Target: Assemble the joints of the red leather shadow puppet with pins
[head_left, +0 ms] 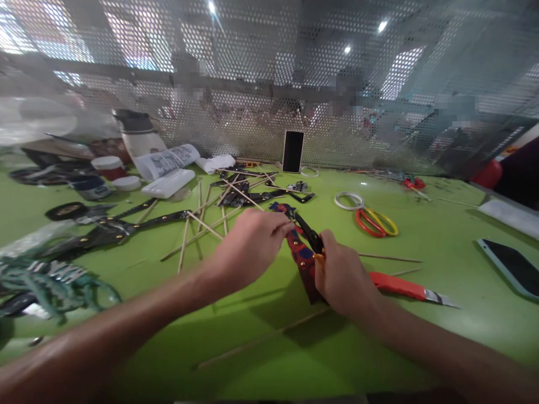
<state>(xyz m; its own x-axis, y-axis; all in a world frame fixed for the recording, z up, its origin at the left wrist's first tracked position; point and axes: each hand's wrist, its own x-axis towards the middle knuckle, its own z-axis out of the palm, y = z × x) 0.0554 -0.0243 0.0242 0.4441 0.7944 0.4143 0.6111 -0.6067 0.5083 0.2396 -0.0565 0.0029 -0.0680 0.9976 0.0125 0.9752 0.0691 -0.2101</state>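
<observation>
My right hand [343, 275] is closed around a pair of pliers [310, 231] with black jaws and a bit of orange handle showing. The jaws point up and left, toward the fingertips of my left hand [252, 241]. Those fingers are pinched together at the upper part of a red and blue painted piece [302, 252] studded with brass-coloured fasteners. What lies between the left fingertips is too small to make out. The lower end of the painted piece runs down beside my right hand, which covers some of it.
Thin wooden sticks [202, 223] and black studded pieces [240, 193] lie beyond my left hand. A red-handled knife [400, 285] lies blade outward by my right wrist. Wire coils [374, 223], a phone [511, 266], green cord [54, 283] and an upright dark-screened device [293, 151] surround the work.
</observation>
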